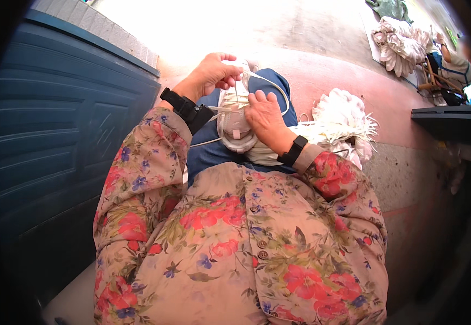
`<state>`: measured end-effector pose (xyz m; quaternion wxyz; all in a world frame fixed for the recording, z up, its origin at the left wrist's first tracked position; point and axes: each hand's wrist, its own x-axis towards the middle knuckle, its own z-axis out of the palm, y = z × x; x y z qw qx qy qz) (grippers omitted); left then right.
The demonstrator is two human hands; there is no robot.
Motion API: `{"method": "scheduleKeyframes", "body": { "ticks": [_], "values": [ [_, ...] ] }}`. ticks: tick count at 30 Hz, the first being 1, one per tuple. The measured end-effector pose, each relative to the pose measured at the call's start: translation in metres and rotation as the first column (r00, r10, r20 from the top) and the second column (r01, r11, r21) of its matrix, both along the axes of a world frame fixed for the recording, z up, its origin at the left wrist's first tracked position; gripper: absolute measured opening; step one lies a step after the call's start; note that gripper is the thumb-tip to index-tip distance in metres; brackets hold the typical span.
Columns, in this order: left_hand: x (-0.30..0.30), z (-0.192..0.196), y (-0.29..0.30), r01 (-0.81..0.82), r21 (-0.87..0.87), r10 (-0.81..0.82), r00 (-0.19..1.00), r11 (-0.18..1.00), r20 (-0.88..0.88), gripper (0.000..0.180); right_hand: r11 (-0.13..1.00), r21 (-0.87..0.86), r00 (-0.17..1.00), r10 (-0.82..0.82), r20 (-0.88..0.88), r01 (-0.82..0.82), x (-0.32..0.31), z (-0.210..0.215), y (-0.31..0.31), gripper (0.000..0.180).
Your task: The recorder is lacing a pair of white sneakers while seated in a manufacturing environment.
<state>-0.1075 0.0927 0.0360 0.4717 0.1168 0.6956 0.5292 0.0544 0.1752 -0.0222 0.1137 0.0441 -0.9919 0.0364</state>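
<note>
A big blue door (pixel 56 135) stands to the left of the hands, w/ a grey wall strip above it. Pink and grey floor (pixel 398 162) runs off to the right and in front. The person wears a flowery shirt (pixel 235 244) and blue trousers (pixel 214 154), and sits w/ one knee up.

On that knee sits a pale woven piece (pixel 235 127), made of cream strips; it looks like a small hat or basket, hard to tell which. The left hand (pixel 211 73) is up at the far edge, fingers pinched shut on a thin cream strip (pixel 276 86) that loops round to the right. The right hand (pixel 262 116) lies flat on the piece, pressing it down, fingers closed over it. The hands are close together, both on the same piece.

To do this bit well, it looks best to keep the strip pulled tight and the piece held still on the knee, so the weave stays even.

Just right of the right hand is a heap of cream strips (pixel 344 116). Loose ends there could tangle w/ the working strip. Far off, front right, more pale bundles (pixel 401 46) lie by a chair where another person (pixel 455 62) sits. Black bands sit on both wrists.
</note>
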Motion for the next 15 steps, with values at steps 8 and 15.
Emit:
{"method": "scheduleKeyframes", "body": {
  "ticks": [8, 15],
  "values": [
    [0.011, -0.023, 0.012, -0.123, 0.024, 0.114, 0.967, 0.992, 0.226, 0.036, 0.917, -0.354, 0.79, -0.075, -0.608, -0.185, -0.001, 0.082, 0.025, 0.012],
    [0.045, -0.016, 0.013, 0.136, -0.286, -0.216, 0.938, 0.949, -0.272, 0.039, 0.888, -0.416, 0.175, -0.386, -0.906, -0.197, 0.03, 0.188, 0.076, 0.013]
  ]
}}
